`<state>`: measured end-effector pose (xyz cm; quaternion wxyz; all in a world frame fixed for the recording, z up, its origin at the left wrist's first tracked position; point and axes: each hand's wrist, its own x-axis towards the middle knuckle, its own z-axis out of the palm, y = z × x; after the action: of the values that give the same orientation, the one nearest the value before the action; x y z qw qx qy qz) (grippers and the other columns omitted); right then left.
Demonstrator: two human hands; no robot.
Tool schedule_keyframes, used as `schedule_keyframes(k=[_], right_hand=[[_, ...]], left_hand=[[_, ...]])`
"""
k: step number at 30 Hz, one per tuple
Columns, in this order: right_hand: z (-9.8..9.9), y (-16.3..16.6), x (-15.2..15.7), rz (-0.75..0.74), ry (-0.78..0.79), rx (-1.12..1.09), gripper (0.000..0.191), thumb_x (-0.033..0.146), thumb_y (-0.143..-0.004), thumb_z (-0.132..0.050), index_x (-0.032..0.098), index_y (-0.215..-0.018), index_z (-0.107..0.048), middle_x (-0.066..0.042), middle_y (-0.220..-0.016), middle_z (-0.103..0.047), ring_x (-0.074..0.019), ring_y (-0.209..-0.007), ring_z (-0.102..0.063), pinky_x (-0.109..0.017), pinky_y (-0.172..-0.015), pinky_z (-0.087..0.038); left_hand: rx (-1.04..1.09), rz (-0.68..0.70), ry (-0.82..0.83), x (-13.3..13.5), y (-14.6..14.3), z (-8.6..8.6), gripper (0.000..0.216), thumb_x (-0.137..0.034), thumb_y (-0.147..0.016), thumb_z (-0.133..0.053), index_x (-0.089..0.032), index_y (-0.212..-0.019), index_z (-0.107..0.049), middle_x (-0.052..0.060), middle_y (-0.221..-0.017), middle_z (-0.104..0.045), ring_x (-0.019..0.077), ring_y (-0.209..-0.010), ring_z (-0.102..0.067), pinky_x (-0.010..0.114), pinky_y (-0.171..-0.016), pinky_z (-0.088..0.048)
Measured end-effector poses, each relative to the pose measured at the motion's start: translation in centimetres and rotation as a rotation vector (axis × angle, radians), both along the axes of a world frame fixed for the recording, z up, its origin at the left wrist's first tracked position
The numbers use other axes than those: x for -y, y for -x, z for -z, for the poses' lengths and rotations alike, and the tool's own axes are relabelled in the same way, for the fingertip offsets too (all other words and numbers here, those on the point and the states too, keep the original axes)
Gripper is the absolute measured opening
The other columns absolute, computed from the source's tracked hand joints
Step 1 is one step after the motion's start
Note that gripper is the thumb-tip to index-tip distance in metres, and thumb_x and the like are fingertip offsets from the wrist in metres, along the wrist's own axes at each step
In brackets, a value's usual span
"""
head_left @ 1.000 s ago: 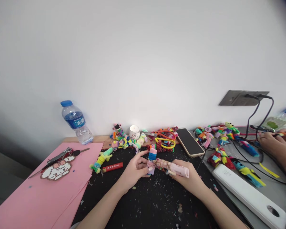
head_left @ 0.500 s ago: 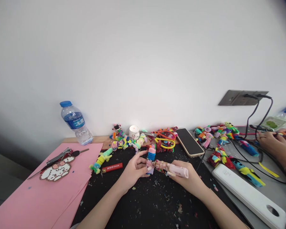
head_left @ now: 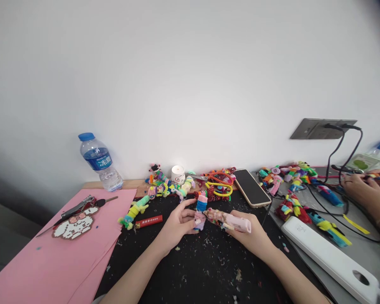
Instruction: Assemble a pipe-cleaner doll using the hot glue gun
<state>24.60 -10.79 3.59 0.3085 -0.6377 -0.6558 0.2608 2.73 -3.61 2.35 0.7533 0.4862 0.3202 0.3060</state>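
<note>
The left hand (head_left: 180, 224) pinches a small chenille-stem figure (head_left: 202, 206) between thumb and fingers, upright above the black mat (head_left: 177, 274)—blue in the middle, pink and orange on top. The right hand (head_left: 252, 234) is closed around a pale pink, fuzz-covered handheld tool (head_left: 239, 223), its narrow end pointing at the figure; whether the two touch, I cannot tell. Small scraps dot the mat. Beyond the hands lie scissors (head_left: 223, 190) with orange and yellow handles, a smartphone (head_left: 253, 188) and a white paper cup (head_left: 177, 175). Pink paper (head_left: 79, 270) covers the left side; a co-worker's hands (head_left: 362, 194) show at far right.
</note>
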Motion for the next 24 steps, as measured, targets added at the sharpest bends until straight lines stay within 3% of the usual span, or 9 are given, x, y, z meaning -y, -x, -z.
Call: schedule_keyframes(k=[24], right_hand=[[0.32,-0.03,0.09,-0.008,0.017,-0.002,0.027,0.027,-0.075,-0.056,0.019,-0.060,-0.035,0.006,-0.055,-0.034,-0.0078,-0.051,-0.031,-0.021,-0.045,-0.024]], left_hand=[[0.047,0.007,0.061,-0.02,0.02,0.35,0.066,-0.031,-0.069,-0.071,-0.019,-0.128,-0.043,0.013,-0.111,-0.064,0.0242,-0.100,-0.060,0.036,-0.080,-0.050]])
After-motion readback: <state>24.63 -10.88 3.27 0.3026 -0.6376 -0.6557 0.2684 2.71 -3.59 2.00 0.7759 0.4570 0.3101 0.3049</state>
